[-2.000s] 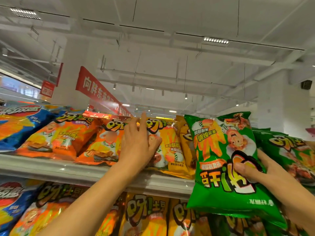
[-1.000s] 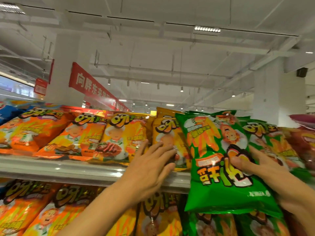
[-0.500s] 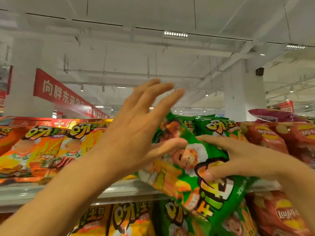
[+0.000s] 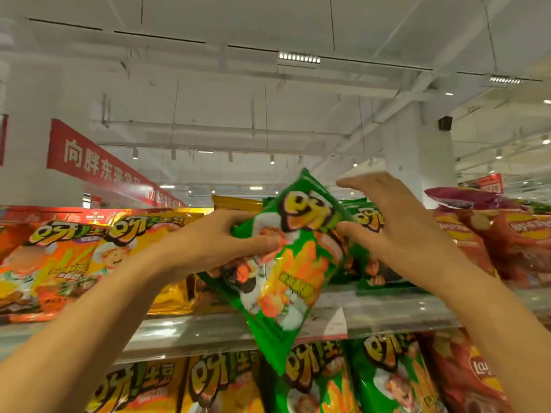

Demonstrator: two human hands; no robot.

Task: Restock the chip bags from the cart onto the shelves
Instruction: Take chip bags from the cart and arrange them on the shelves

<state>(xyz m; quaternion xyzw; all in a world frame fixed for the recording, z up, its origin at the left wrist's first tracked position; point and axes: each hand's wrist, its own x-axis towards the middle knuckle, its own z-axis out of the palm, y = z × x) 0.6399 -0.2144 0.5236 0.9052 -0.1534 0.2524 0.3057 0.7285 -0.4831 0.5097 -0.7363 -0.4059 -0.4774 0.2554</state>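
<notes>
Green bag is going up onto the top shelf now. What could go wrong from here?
The green chip bag is tilted and hangs past the shelf edge; only the left hand pinches it, so it could slip. The right hand is open beside it. Pushing it in may shove the green bags behind out of line.

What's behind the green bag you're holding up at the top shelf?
Behind the held green bag, green bags sit on the top shelf, yellow bags to their left. The held bag and both hands hide how deep the stack goes.
</notes>
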